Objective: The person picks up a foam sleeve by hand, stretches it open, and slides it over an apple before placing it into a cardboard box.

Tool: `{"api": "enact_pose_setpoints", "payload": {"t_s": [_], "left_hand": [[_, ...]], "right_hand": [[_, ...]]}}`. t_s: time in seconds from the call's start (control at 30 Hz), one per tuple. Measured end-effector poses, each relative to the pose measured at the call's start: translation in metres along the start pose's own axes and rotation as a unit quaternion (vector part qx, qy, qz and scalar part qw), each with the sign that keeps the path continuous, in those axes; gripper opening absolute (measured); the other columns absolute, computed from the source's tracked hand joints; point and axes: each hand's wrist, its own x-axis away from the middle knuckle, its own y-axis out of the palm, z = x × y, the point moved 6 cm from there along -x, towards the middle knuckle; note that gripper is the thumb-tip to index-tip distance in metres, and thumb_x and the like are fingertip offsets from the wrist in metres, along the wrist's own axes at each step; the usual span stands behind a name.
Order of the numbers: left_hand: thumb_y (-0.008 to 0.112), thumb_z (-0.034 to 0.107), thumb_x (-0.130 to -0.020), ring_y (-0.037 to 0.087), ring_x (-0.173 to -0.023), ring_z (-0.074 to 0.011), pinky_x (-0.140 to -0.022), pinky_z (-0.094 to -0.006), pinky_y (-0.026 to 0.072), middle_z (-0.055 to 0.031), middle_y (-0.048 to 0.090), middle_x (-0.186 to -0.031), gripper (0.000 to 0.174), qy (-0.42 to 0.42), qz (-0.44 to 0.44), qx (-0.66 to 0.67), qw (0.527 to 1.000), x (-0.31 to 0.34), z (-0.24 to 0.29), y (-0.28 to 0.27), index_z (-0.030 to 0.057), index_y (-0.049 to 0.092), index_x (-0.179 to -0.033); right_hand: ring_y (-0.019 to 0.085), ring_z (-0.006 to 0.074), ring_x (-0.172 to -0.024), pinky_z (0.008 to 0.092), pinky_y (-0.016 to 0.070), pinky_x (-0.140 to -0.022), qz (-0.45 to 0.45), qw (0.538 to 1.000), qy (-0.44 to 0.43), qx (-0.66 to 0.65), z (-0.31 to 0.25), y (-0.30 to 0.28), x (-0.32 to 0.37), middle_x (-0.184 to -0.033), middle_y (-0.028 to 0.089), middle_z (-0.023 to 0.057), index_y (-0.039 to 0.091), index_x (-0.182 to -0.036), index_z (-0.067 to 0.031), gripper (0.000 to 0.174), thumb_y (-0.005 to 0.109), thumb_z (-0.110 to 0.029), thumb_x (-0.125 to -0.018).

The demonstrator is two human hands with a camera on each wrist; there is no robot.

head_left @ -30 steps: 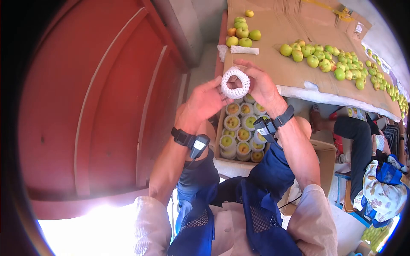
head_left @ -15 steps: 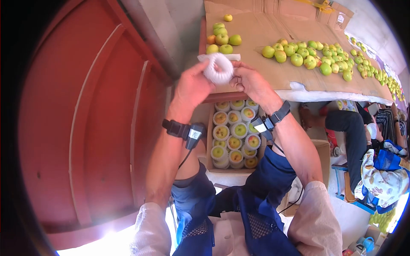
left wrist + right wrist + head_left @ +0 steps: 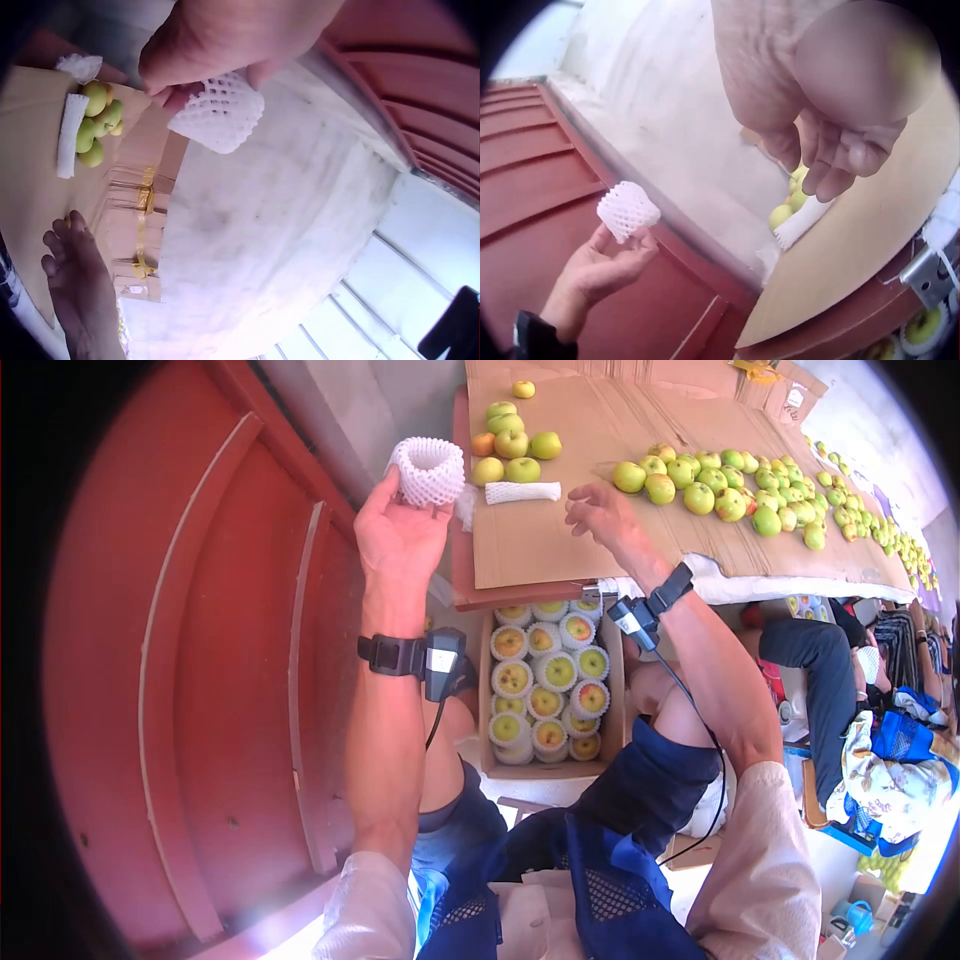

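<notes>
Since the earlier frame the hands had parted: the left hand (image 3: 395,535) pinched the foam net (image 3: 428,468) in its fingers, well left of the right hand (image 3: 600,515), whose fingers, spread and empty, hovered over the counter (image 3: 560,550), an apple (image 3: 629,477) just beyond them.

On my feed the counter (image 3: 465,598) reads as a reddish-brown slab, with a cardboard sheet (image 3: 560,535) laid flat over most of it. Near the sheet's left corner sits a small cluster of apples (image 3: 512,445), touching one another, and a flattened foam sleeve (image 3: 523,492) lies just in front of them. A lone yellow apple (image 3: 522,389) rests farther back. A long spread of green apples (image 3: 740,495) runs off to the right. Under the sheet's front edge I see white padding (image 3: 735,588), possibly foam; the lens warps it too much to be sure.
</notes>
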Motion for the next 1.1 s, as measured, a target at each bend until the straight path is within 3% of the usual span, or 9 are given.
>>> {"api": "enact_pose_setpoints", "payload": {"t_s": [0.1, 0.17, 0.27, 0.57, 0.7, 0.8, 0.93, 0.97, 1.1], "left_hand": [[0.054, 0.016, -0.100, 0.053, -0.127, -0.0317, -0.108, -0.0468, 0.0427, -0.0162, 0.057, -0.135, 0.036, 0.012, -0.002, 0.015, 1.000, 0.000, 0.008, -0.002, -0.0015, 0.053, -0.132], [0.054, 0.015, -0.100, 0.053, -0.127, -0.0319, -0.108, -0.0472, 0.0425, -0.0166, 0.057, -0.135, 0.036, 0.015, -0.004, 0.021, 1.000, -0.001, 0.012, -0.002, -0.0021, 0.053, -0.132], [0.054, 0.014, -0.100, 0.053, -0.128, -0.0320, -0.109, -0.0477, 0.0422, -0.0171, 0.056, -0.136, 0.037, 0.016, -0.001, 0.035, 0.999, -0.002, 0.015, -0.004, -0.0028, 0.052, -0.132], [0.058, 0.016, -0.098, 0.052, -0.128, -0.0295, -0.111, -0.0451, 0.0402, -0.0137, 0.058, -0.134, 0.039, 0.021, -0.012, 0.015, 1.000, -0.005, 0.016, -0.002, -0.0029, 0.054, -0.132], [0.058, 0.017, -0.098, 0.052, -0.128, -0.0286, -0.111, -0.0443, 0.0397, -0.0132, 0.058, -0.134, 0.040, 0.019, -0.021, 0.005, 1.000, -0.003, 0.016, 0.001, -0.0032, 0.054, -0.132], [0.058, 0.017, -0.098, 0.052, -0.127, -0.0294, -0.110, -0.0450, 0.0400, -0.0137, 0.058, -0.134, 0.039, 0.020, -0.018, 0.002, 1.000, -0.003, 0.017, 0.001, -0.0026, 0.054, -0.132], [0.058, 0.016, -0.099, 0.053, -0.127, -0.0303, -0.109, -0.0461, 0.0410, -0.0143, 0.059, -0.133, 0.037, 0.019, -0.026, 0.005, 0.999, -0.004, 0.018, 0.000, -0.0019, 0.055, -0.130], [0.058, 0.016, -0.099, 0.053, -0.127, -0.0303, -0.109, -0.0461, 0.0410, -0.0143, 0.059, -0.133, 0.037, 0.018, -0.028, 0.008, 0.999, -0.004, 0.018, 0.000, -0.0019, 0.055, -0.130], [0.058, 0.016, -0.099, 0.053, -0.127, -0.0308, -0.109, -0.0465, 0.0420, -0.0148, 0.058, -0.133, 0.037, 0.018, -0.031, 0.007, 0.999, -0.004, 0.020, -0.001, -0.0019, 0.055, -0.131]], "right_hand": [[0.070, 0.0238, -0.090, 0.0389, 0.0536, -0.081, 0.014, 0.996, -0.068, 0.063, -0.004, 0.007, -0.037, -0.094, 0.072, 0.0135, 0.063, -0.120, -0.0006, 0.039, 0.066, -0.026, -0.090], [0.070, 0.0312, -0.098, 0.0412, 0.0534, -0.089, 0.069, 0.961, -0.134, 0.230, -0.021, 0.008, -0.051, -0.100, 0.073, 0.0176, 0.064, -0.121, -0.0026, 0.041, 0.067, -0.028, -0.089], [0.068, 0.0353, -0.103, 0.0427, 0.0526, -0.091, 0.085, 0.948, -0.119, 0.282, -0.024, 0.015, -0.079, -0.105, 0.072, 0.0189, 0.064, -0.124, -0.0057, 0.044, 0.069, -0.030, -0.088], [0.062, 0.0360, -0.118, 0.0433, 0.0489, -0.099, 0.058, 0.937, -0.110, 0.327, -0.004, 0.052, -0.135, -0.129, 0.063, 0.0211, 0.055, -0.135, -0.0052, 0.064, 0.073, -0.036, -0.082], [0.062, 0.0355, -0.119, 0.0432, 0.0489, -0.099, 0.038, 0.942, -0.097, 0.318, 0.006, 0.058, -0.138, -0.127, 0.064, 0.0206, 0.054, -0.137, -0.0045, 0.068, 0.075, -0.036, -0.080], [0.062, 0.0342, -0.119, 0.0413, 0.0488, -0.099, 0.049, 0.955, -0.131, 0.262, 0.009, 0.054, -0.139, -0.125, 0.065, 0.0198, 0.055, -0.135, -0.0027, 0.066, 0.075, -0.035, -0.081], [0.062, 0.0294, -0.118, 0.0388, 0.0494, -0.092, 0.030, 0.998, -0.035, 0.036, 0.011, 0.025, -0.129, -0.126, 0.063, 0.0172, 0.053, -0.134, 0.0022, 0.063, 0.071, -0.036, -0.087], [0.062, 0.0284, -0.119, 0.0372, 0.0493, -0.089, 0.002, 0.998, 0.003, -0.069, 0.013, 0.019, -0.125, -0.127, 0.062, 0.0168, 0.051, -0.136, 0.0035, 0.062, 0.067, -0.035, -0.090], [0.062, 0.0265, -0.119, 0.0339, 0.0483, -0.084, -0.049, 0.981, 0.000, -0.190, 0.014, 0.002, -0.118, -0.127, 0.062, 0.0157, 0.052, -0.134, -0.0004, 0.050, 0.057, -0.034, -0.097]]}}
